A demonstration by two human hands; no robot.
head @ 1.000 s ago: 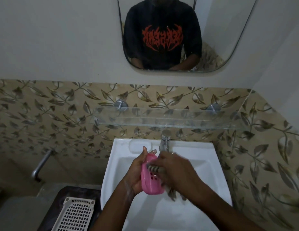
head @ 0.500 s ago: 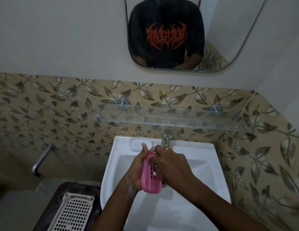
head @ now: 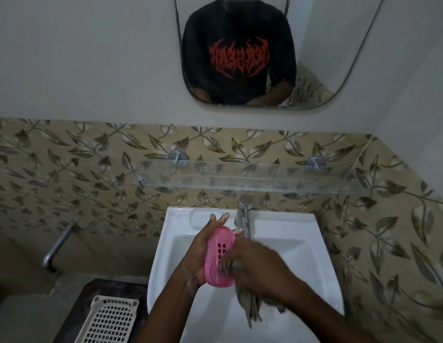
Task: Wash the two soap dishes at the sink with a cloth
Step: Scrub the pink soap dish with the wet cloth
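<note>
Over the white sink my left hand grips a pink oval soap dish with drain slots, held on edge. My right hand presses a grey-brown cloth against the lower part of the dish; the cloth's ends hang down into the basin. Some foam shows on my left wrist. A second soap dish is not in view.
A chrome tap stands at the back of the sink, just beyond the dish. A glass shelf runs above it, with a mirror higher up. A white perforated tray lies on a dark surface at the lower left. A wall pipe sticks out at the left.
My right hand with the cloth has slid down the dish from its top end to its lower part. The dish has tilted so more of its slotted face shows.
</note>
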